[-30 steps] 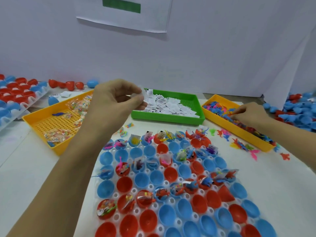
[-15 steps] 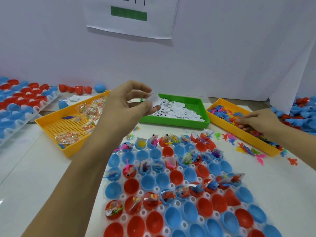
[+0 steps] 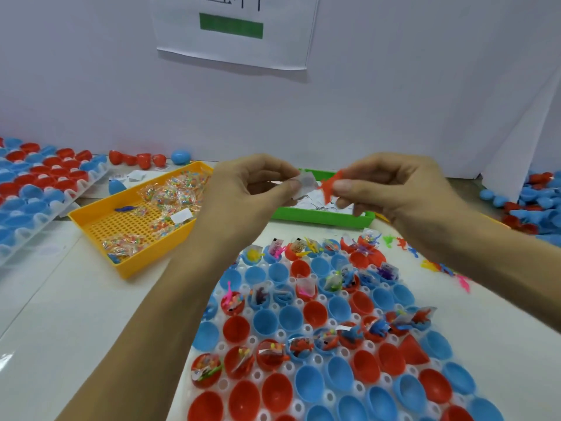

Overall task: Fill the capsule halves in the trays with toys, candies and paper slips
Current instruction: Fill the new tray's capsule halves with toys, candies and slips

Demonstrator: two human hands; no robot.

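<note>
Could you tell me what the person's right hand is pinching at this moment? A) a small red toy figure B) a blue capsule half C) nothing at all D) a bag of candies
A: the right hand pinches a small red toy figure at its fingertips, above the green tray.

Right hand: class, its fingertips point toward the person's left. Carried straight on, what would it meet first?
Most likely the paper slip pinched in the left hand; the orange toy in the right hand nearly touches it, though depth is unclear.
</note>
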